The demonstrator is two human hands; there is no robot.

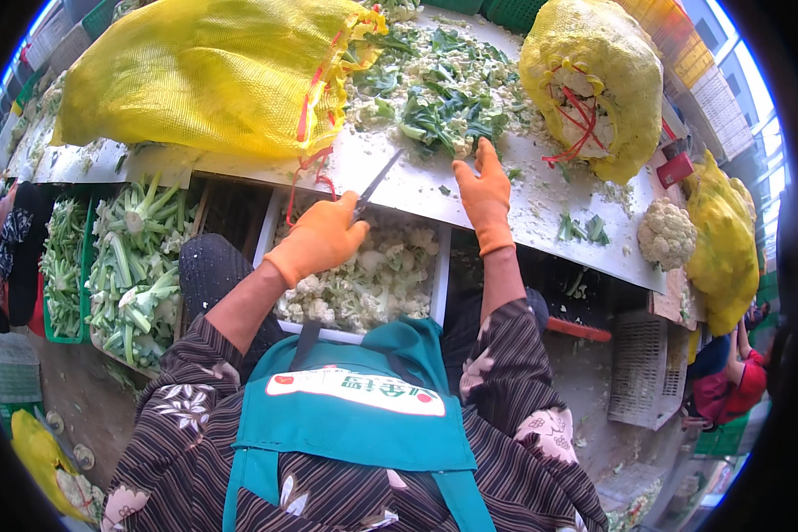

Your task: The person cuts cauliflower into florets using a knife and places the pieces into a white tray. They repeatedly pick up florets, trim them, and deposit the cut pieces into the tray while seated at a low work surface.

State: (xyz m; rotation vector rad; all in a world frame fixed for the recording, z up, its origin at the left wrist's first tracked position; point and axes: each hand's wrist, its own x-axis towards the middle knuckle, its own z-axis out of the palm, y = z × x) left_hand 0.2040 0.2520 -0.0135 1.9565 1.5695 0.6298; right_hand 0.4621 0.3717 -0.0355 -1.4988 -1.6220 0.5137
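My left hand (324, 236), in an orange glove, is closed around the handle of a knife (380, 178), whose blade points up and to the right over the table's edge. My right hand (487, 199), gloved the same way, reaches over the white tabletop (399, 193). Its fingertips are at a small cauliflower piece (463, 147) beside a heap of green leaves (449, 113); whether they grip it, I cannot tell. Below my hands, a white crate (441, 279) on my lap side holds cut cauliflower florets (366, 282).
Yellow mesh sacks lie at the back left (206, 80) and back right (595, 80). A whole cauliflower (667, 234) sits at the table's right end. Trimmed stalks (136, 266) fill a container at left. People are at both far sides, one in red (748, 379).
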